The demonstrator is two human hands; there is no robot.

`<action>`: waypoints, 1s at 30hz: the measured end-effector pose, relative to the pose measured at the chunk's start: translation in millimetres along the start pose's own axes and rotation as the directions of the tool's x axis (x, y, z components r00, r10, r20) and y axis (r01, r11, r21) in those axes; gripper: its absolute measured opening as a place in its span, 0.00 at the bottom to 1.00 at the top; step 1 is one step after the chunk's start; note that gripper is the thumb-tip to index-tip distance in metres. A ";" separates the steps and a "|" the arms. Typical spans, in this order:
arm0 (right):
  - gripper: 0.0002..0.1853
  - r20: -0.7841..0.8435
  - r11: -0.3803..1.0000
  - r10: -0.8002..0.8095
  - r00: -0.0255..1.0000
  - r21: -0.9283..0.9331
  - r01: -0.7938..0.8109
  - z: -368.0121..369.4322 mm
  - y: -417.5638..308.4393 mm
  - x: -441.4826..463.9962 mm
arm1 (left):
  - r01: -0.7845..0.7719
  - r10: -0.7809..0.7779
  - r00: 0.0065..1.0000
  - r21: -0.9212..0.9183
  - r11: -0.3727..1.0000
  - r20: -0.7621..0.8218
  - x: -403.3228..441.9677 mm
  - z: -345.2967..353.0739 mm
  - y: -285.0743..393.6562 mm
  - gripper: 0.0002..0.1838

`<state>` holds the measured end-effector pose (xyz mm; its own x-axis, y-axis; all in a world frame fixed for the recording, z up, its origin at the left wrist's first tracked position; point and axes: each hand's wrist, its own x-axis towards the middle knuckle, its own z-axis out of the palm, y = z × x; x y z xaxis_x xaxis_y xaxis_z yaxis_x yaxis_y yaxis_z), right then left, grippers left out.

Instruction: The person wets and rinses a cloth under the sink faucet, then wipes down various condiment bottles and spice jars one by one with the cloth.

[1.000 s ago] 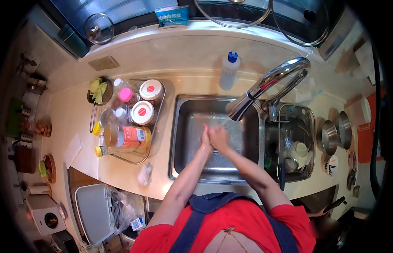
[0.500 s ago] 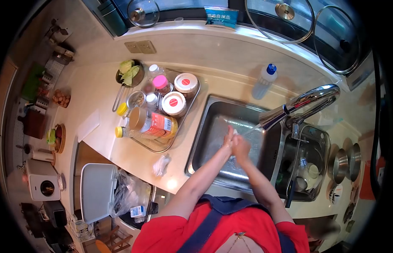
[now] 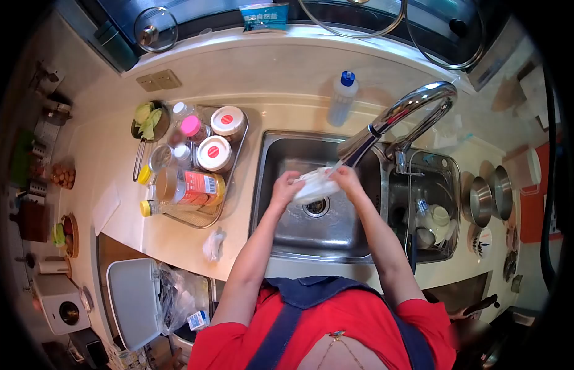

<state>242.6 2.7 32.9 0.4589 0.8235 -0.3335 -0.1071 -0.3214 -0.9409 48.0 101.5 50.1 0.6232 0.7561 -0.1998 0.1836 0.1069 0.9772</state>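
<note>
Over the steel sink (image 3: 327,239), a limp white cloth (image 3: 314,187) is held between two bare hands, the left hand (image 3: 288,187) pinching its left end and the right hand (image 3: 347,179) gripping the opposite end, fingers closed on the fabric at both sides. Held apart like this, the hands seem to keep the cloth spread beneath the head of the faucet (image 3: 398,114), perhaps so that water can reach more of it; whether water is running, I cannot tell. It looks thin, soft and creased, though it could also be paper. Holding it inside the sink's walls likely keeps drips off the counter, and the round metal drain (image 3: 316,206) shows just below the cloth. The faucet rises from the sink's right side, a glossy chrome arch bending inward. Behind the sink stands a translucent plastic bottle (image 3: 341,106) with a blue cap, probably kept there for easy reach. Left of the sink, a shallow tray (image 3: 236,165) gathers jars, among them a squat white-lidded jar (image 3: 214,153) and a ribbed-looking orange-labelled container (image 3: 199,188) lying on its side. Near the sink's front left corner sits a crumpled, whitish wad (image 3: 213,245). Right of the sink's main bowl, a wire-rimmed basket (image 3: 455,243) holds pale, rounded vessels (image 3: 435,223), presumably set there to drain.
</note>
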 end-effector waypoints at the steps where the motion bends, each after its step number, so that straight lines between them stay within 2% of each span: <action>1: 0.14 -0.007 1.000 0.000 1.000 0.008 0.000 -2.2 5.3 7.2 | 0.066 -0.066 0.998 0.010 0.998 -0.011 -2.2 -7.4 -6.1 0.19; 2: 0.14 -0.061 1.000 0.024 0.998 0.014 -0.023 -3.5 11.4 13.3 | 0.134 -0.133 0.991 0.020 0.991 -0.025 -4.5 -11.2 -12.5 0.15; 3: 0.14 -0.113 0.999 0.047 0.992 0.019 -0.046 -2.4 8.3 12.6 | 0.135 -0.134 0.991 0.024 0.991 -0.020 -8.0 -11.3 -11.1 0.15; 5: 0.14 -0.123 0.998 0.054 0.991 0.042 -0.049 2.2 3.7 7.0 | 0.181 -0.195 0.973 -0.113 0.977 -0.124 -13.8 -11.4 -7.7 0.11; 6: 0.14 -0.111 0.990 0.063 0.992 0.132 -0.048 5.5 -5.2 -1.6 | 0.180 -0.194 0.973 -0.112 0.977 -0.123 -12.3 -14.6 -17.5 0.11; 7: 0.14 -0.098 0.974 0.070 0.993 0.221 -0.047 9.0 -15.0 -9.2 | 0.236 -0.265 0.956 -0.212 0.948 -0.126 -6.3 -19.8 -37.6 0.12; 8: 0.14 -0.097 0.975 0.068 0.993 0.219 -0.046 12.9 -21.8 -14.6 | 0.287 -0.337 0.934 -0.310 0.906 -0.122 -1.7 -23.0 -54.4 0.13; 9: 0.14 -0.084 0.960 0.031 0.996 0.281 -0.006 17.0 -27.2 -19.6 | 0.286 -0.337 0.933 -0.312 0.906 -0.124 0.0 -21.8 -65.9 0.13; 11: 0.15 -0.073 0.940 -0.005 0.997 0.341 0.030 28.1 -44.8 -31.4 | 0.185 -0.269 0.920 -0.290 0.939 -0.285 0.8 -12.4 -80.6 0.19; 12: 0.15 -0.079 0.905 0.021 0.997 0.425 0.014 36.2 -57.9 -39.0 | 0.259 -0.411 0.869 -0.455 0.852 -0.275 -0.1 0.7 -75.6 0.22; 13: 0.16 -0.081 0.863 0.047 0.996 0.506 0.000 44.6 -64.5 -42.5 | 0.311 -0.469 0.871 -0.576 0.756 -0.146 1.6 14.5 -72.2 0.22; 14: 0.15 -0.131 0.967 -0.057 0.990 0.241 0.087 54.4 -49.8 -39.5 | 0.384 -0.480 0.875 -0.692 0.611 0.063 0.4 32.0 -68.6 0.21; 15: 0.14 -0.150 0.985 -0.172 0.973 -0.046 0.167 66.0 -33.8 -41.3 | 0.460 -0.423 0.866 -0.758 0.462 0.268 -0.3 47.1 -62.3 0.21; 16: 0.13 -0.138 0.926 -0.331 0.933 -0.238 0.293 85.4 -35.5 -61.3 | 0.516 -0.324 0.850 -0.781 0.353 0.416 -0.7 57.9 -58.0 0.21; 17: 0.13 -0.096 0.816 -0.477 0.874 -0.418 0.400 100.0 -39.6 -79.9 | 0.572 -0.202 0.820 -0.776 0.266 0.535 0.9 63.8 -59.5 0.21; 18: 0.13 -0.099 0.817 -0.477 0.874 -0.417 0.399 100.2 -35.1 -83.8 | 0.611 -0.092 0.789 -0.761 0.217 0.607 6.4 68.4 -63.9 0.21; 20: 0.15 0.103 0.431 -0.700 0.706 -0.729 0.533 94.7 -26.5 -84.2 | 0.571 -0.101 0.820 -0.790 0.224 0.564 11.8 77.3 -75.3 0.21; 21: 0.15 0.100 0.432 -0.702 0.705 -0.728 0.533 89.2 -16.7 -68.8 | 0.512 -0.174 0.859 -0.819 0.260 0.482 10.8 81.5 -72.1 0.20; 23: 0.16 0.004 0.427 -0.586 0.810 -0.848 0.313 69.6 14.5 -12.2 | 0.442 -0.324 0.886 -0.816 0.373 0.331 5.6 86.7 -54.8 0.20; 25: 0.17 -0.397 0.827 -0.303 0.866 -0.562 0.032 52.6 20.5 17.6 | 0.413 -0.393 0.890 -0.777 0.475 0.233 -0.9 85.8 -33.0 0.20; 26: 0.17 -0.403 0.829 -0.306 0.863 -0.558 0.033 53.7 23.0 20.0 | 0.403 -0.402 0.893 -0.754 0.518 0.201 -3.6 82.3 -22.1 0.19; 27: 0.17 -0.444 0.845 -0.386 0.808 -0.522 0.116 57.0 21.2 16.7 | 0.378 -0.415 0.900 -0.712 0.591 0.133 -5.2 80.3 -14.1 0.18; 28: 0.17 -0.485 0.847 -0.461 0.743 -0.491 0.205 61.2 17.6 13.6 | 0.297 -0.333 0.938 -0.724 0.623 0.097 5.6 77.4 -40.8 0.15; 29: 0.17 -0.482 0.846 -0.462 0.745 -0.492 0.206 72.3 5.4 -7.6 | 0.295 -0.334 0.938 -0.726 0.621 0.096 12.7 80.1 -70.1 0.15; 30: 0.16 -0.298 0.767 -0.489 0.820 -0.594 0.242 87.9 -14.8 -43.1 | 0.198 0.123 0.967 -0.961 0.193 0.223 15.4 87.8 -99.6 0.14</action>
<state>146.8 13.0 56.0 0.6911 0.6931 0.2046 0.5531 -0.3250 -0.7671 106.1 45.8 -56.6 0.7951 0.5999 -0.0892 -0.5721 0.7906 0.2182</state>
